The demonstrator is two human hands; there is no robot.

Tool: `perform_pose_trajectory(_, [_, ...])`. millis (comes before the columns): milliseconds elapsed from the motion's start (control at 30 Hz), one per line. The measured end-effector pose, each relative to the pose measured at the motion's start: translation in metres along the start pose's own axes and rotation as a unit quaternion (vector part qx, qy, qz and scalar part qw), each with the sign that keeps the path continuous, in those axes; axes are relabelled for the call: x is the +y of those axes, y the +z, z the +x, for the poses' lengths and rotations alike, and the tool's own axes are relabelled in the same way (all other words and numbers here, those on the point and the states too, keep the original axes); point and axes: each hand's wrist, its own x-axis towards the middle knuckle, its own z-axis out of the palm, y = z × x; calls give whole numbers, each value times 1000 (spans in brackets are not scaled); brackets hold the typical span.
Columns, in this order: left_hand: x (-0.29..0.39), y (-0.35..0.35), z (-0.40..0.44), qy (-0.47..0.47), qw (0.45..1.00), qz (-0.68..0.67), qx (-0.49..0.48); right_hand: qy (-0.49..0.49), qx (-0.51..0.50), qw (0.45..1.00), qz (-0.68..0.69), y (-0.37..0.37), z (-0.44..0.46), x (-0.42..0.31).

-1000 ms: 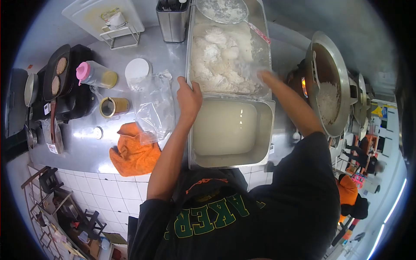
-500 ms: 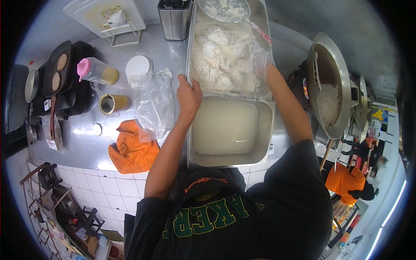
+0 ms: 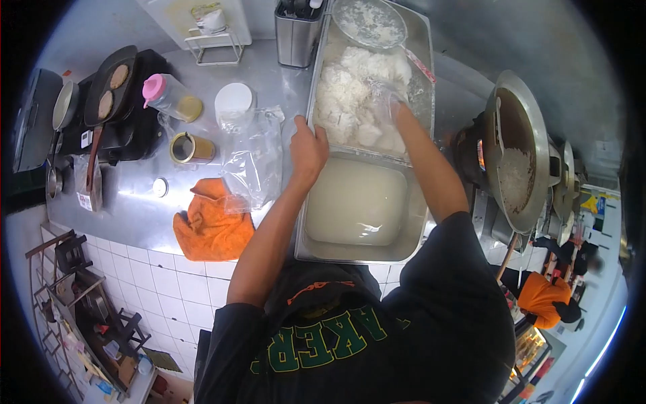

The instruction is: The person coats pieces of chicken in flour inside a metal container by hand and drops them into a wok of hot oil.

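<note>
A deep metal tray (image 3: 426, 50) holds a mound of white flour with floury lumps (image 3: 350, 87). My left hand (image 3: 309, 151) is bare and grips the tray's left rim near its front corner. In a clear plastic glove, my right hand (image 3: 385, 102) reaches into the flour at the right of the mound; its fingers are blurred and partly hidden. A round strainer (image 3: 370, 23) with a red-and-white handle rests across the back of the tray, dusted with flour. Directly in front, a second metal pan (image 3: 418, 222) contains cloudy, pale liquid (image 3: 356, 202).
To the left lie a clear plastic bag (image 3: 252, 158), an orange cloth (image 3: 214, 225), an open can (image 3: 192, 148), a pink-lidded bottle (image 3: 171, 97) and a grill pan (image 3: 111, 84) with two patties. A large wok (image 3: 518, 155) stands at right. Orange-clad person (image 3: 542, 299) is farther off.
My right hand has moved inward from the tray's right wall, and the flour lies heaped differently, baring some tray floor at right. My left hand keeps its hold. The whole view has shifted slightly.
</note>
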Motion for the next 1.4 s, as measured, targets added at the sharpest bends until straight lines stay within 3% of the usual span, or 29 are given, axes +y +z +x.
perform_pose_trajectory(100, [1,1,0,-4,1000,-1,3,-19,24,997,-77,-8,28,-18])
perform_pose_trajectory(133, [2,0,0,-8,1000,-1,-1,-95,38,991,89,6,52,-5])
perform_pose_trajectory(200, [3,0,3,7,1000,7,6,-165,55,951,256,29,62,-2])
perform_pose_trajectory(233, [1,1,0,14,1000,13,12,-164,166,967,-102,42,50,-9])
perform_pose_trajectory(267, [1,1,0,12,1000,12,10,-143,250,846,-449,46,38,-22])
perform_pose_trajectory(300, [2,0,2,8,1000,11,8,-106,158,890,-415,41,20,-49])
perform_pose_trajectory(367, [2,3,-1,-1,1000,6,4,-120,94,886,-438,37,-30,-71])
perform_pose_trajectory(433, [0,2,-1,7,1000,-9,9,-151,-33,884,-442,9,-35,-56])
perform_pose_trajectory(500, [-3,2,0,2,1000,-6,15,-165,-101,885,-424,-29,10,8])
perform_pose_trajectory(567, [-2,3,1,8,1000,3,17,-130,14,946,-298,-23,-2,-36])
perform_pose_trajectory(633, [0,2,1,4,1000,-1,8,-151,112,973,-136,3,17,-65])
perform_pose_trajectory(667, [0,1,2,12,1000,2,10,-154,147,970,-117,23,26,-80])
perform_pose_trajectory(700, [-1,1,0,12,1000,-8,6,-129,148,961,-195,34,37,-83])
perform_pose_trajectory(733, [0,0,1,11,1000,-19,2,-105,146,945,-272,44,49,-85])
perform_pose_trajectory(767, [0,-1,2,12,1000,-18,2,-49,137,895,-421,50,55,-83])
perform_pose_trajectory(800, [-2,-1,1,9,1000,-17,-2,-47,134,895,-422,47,52,-75])
perform_pose_trajectory(867, [1,0,3,0,1000,-26,-4,-297,-4,814,-499,30,32,-58])
perform_pose_trajectory(933, [1,-2,1,-22,999,-24,-19,-51,-152,888,-431,11,-24,-119])
perform_pose_trajectory(967, [-1,-2,0,-28,999,-26,-16,-52,-158,886,-434,3,-22,-116])
perform_pose_trajectory(1033, [0,-2,1,-27,999,-33,-18,14,-110,817,-566,-15,-3,-109])
perform_pose_trajectory(1100, [1,-2,3,-28,999,-32,-18,-113,-68,750,-648,-10,58,-77])
perform_pose_trajectory(1167, [1,-1,0,-20,999,-28,-25,-104,-13,902,-418,36,43,-119])
perform_pose_trajectory(1233, [-2,1,1,21,999,-20,16,-201,112,856,-462,76,49,-112])
perform_pose_trajectory(1267, [-1,2,4,24,999,-22,13,-198,115,856,-463,72,46,-115])
perform_pose_trajectory(1333, [-4,2,1,19,1000,-19,12,-50,-92,891,-441,71,33,-124])
perform_pose_trajectory(1400, [-4,3,2,13,999,-41,3,-82,-129,857,-492,52,16,-137])
